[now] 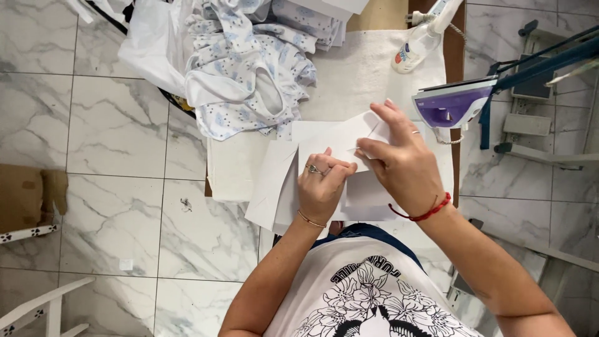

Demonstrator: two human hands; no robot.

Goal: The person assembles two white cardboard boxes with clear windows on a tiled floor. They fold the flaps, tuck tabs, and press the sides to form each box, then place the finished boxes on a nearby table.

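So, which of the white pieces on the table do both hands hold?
The white folded piece in front of the person: the left hand and the right hand both grip it. The printed baby garments lie untouched further back, beside the purple iron.

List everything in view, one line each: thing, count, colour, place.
white card sheets: several, white, overlapping on the table's near edge, under both hands
table pad: one, white, covering the table top
baby garments: a pile, white with pale blue print, far left of the table
plastic bag: one, white, beside the garments at the table's left edge
spray bottle: one, clear with white top, far right of the table
steam iron: one, purple and white, right edge of the table
floor: marble-look tiles, white and grey, left side
left hand: one, ring and thin bracelet, pinching the card
right hand: one, ring and red cord bracelet, pinching the card
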